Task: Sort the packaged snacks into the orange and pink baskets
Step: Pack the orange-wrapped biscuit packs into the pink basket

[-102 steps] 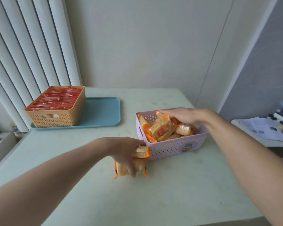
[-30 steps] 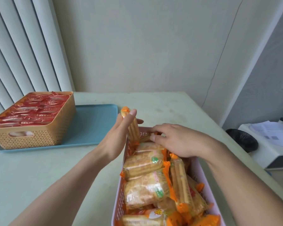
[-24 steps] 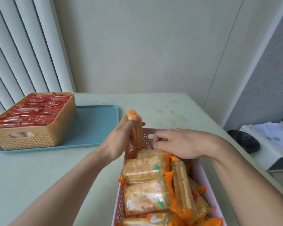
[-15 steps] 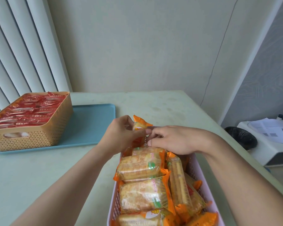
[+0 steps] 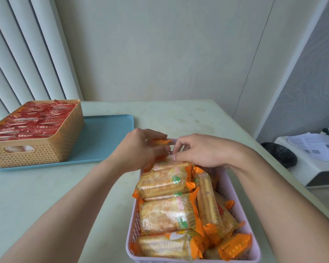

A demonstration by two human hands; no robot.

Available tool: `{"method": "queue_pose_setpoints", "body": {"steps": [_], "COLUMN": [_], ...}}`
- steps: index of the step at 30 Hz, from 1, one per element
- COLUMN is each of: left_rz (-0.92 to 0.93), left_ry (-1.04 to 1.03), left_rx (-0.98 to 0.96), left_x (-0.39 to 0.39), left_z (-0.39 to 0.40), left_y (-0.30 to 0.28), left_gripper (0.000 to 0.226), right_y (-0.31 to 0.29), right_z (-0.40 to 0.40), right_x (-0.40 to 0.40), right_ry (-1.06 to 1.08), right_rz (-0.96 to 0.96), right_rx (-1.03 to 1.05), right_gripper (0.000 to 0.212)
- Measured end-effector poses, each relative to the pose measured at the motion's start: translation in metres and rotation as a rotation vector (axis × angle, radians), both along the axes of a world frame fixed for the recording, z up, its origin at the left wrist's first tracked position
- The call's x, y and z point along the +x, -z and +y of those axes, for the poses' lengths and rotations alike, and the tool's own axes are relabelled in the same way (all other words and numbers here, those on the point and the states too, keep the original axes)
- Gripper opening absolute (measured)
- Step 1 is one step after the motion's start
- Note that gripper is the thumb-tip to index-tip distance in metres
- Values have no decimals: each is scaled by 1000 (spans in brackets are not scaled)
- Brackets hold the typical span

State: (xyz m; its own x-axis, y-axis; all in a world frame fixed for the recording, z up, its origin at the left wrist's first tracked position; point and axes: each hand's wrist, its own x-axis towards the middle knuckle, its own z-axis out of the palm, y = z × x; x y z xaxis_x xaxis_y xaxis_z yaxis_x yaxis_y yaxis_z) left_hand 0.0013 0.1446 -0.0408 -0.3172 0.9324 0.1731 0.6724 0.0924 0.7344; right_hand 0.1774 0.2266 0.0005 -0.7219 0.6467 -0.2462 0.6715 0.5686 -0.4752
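Observation:
The pink basket (image 5: pixel 244 221) stands close in front of me, packed with several orange-wrapped cracker packs (image 5: pixel 165 213). At its far end my left hand (image 5: pixel 139 149) is shut on one orange cracker pack (image 5: pixel 160 142) and presses it down into the basket. My right hand (image 5: pixel 199 150) hovers over the far rim beside it, fingers curled, fingertips touching the packs there; it holds nothing that I can see. The orange basket (image 5: pixel 36 150), filled with red-wrapped snacks (image 5: pixel 32 120), sits at the far left.
The orange basket rests on a blue tray (image 5: pixel 106 137) on the pale green table (image 5: pixel 36 202). Vertical blinds hang at the left, a wall rises behind. Off the table's right edge are a black bin (image 5: pixel 279 155) and a white device with papers (image 5: pixel 315 158).
My left hand has lowered the orange pack from upright above the basket's far end down into the basket. My right hand stayed at the far rim.

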Motion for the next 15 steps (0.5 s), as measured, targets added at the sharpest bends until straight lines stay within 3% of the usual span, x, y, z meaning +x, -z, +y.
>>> {"method": "queue_pose_setpoints", "body": {"steps": [3,7,10,15], "left_rz": [23,68,55,36], "left_ry": [148,-5,-128,-27], "left_rx": [-93,-37,22,23], "left_x": [-3,-3,-7,-15], "left_z": [-1,1,3,-2], "left_y": [-1,1,3,-4], "left_gripper": [38,32,19,26], "right_y": [3,-1,-11,-24], "right_z": [-1,-2,1,0], "right_x": [0,4,14,28], "right_ry": [31,39,8,-74], "right_rz": [190,410,473,570], "right_rx": [-17,-33,-35,-34], "right_gripper": [20,22,24,35]}}
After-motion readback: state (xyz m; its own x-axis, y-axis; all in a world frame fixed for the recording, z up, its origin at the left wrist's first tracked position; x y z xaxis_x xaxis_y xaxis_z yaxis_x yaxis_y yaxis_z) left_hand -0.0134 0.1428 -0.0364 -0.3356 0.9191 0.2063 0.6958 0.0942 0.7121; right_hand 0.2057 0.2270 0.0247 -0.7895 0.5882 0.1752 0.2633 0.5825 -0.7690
